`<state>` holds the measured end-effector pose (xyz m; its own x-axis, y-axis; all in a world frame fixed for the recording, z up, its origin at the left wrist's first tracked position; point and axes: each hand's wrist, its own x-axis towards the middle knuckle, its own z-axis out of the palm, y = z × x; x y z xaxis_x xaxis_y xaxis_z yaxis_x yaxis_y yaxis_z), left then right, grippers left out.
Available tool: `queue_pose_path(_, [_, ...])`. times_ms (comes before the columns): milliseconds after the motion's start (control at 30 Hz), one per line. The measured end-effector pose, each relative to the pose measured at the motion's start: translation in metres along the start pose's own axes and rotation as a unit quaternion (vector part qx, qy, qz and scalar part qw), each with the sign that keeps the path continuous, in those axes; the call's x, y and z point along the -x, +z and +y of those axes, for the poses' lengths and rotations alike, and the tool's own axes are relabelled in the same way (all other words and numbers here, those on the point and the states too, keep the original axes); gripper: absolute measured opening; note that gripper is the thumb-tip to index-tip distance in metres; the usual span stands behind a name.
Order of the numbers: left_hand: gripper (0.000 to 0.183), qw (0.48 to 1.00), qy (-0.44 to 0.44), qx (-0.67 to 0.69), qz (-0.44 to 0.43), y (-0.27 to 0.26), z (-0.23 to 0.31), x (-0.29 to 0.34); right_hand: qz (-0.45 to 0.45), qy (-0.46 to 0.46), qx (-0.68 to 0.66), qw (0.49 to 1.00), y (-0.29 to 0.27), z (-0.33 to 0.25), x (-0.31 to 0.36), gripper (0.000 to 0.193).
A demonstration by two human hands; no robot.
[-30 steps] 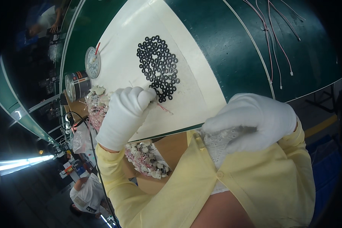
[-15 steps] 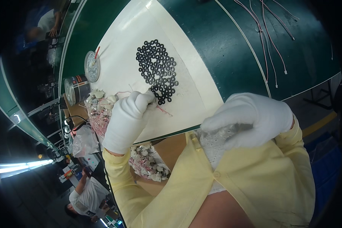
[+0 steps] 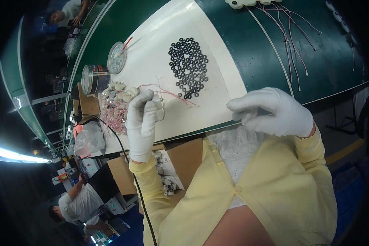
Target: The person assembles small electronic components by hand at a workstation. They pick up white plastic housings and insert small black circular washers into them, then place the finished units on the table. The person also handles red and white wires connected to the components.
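Observation:
My left hand [image 3: 141,127], in a white glove, is raised over the near left part of the white sheet [image 3: 217,108]. Its fingers and thumb are curled together at a small white part [image 3: 159,107], mostly hidden by the glove. Pink and white wires [image 3: 174,94] run beside it to a small connector. Gloved in white as well, my right hand [image 3: 276,112] hovers at the table's near edge, fingers half bent and apart from the thumb, with nothing visible in it. Many small black rings [image 3: 188,67] lie grouped on the sheet beyond my hands.
Left of my left hand lies a heap of wired white parts [image 3: 115,110], with a tin [image 3: 95,80] and a round clear dish [image 3: 117,57] behind. Loose wires [image 3: 289,45] cross the green table at right. Cardboard boxes [image 3: 185,162] stand below the edge; a black cable [image 3: 137,184] hangs nearby.
My left hand has drawn back leftward from the black rings, and the small white part now shows at its fingers. My right hand's fingers have come closer to the thumb. The view has shifted.

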<state>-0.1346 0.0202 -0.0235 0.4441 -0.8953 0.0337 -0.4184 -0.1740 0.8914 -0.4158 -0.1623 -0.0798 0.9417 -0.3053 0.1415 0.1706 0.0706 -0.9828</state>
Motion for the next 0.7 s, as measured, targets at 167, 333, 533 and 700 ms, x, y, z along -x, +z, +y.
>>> queue_pose_path(167, [0.025, 0.999, 0.039, -0.012, -0.018, 0.002, -0.019, -0.007, 0.011, 0.012, 0.066, 0.998, 0.012, -0.001, -0.010, 0.049])
queue_pose_path(333, [0.021, 0.959, 0.161, -0.235, -0.020, 0.013, -0.028, -0.031, 0.019, -0.008, 0.064, 0.998, 0.014, 0.001, -0.010, 0.046])
queue_pose_path(533, [0.018, 0.953, 0.142, -0.262, -0.060, 0.013, -0.022, -0.034, 0.013, 0.016, 0.023, 1.000, 0.013, 0.003, -0.007, 0.038])
queue_pose_path(700, [0.019, 0.917, 0.194, -0.341, -0.075, 0.009, -0.018, -0.033, 0.020, -0.077, 0.056, 0.995, 0.014, 0.014, -0.009, 0.039])
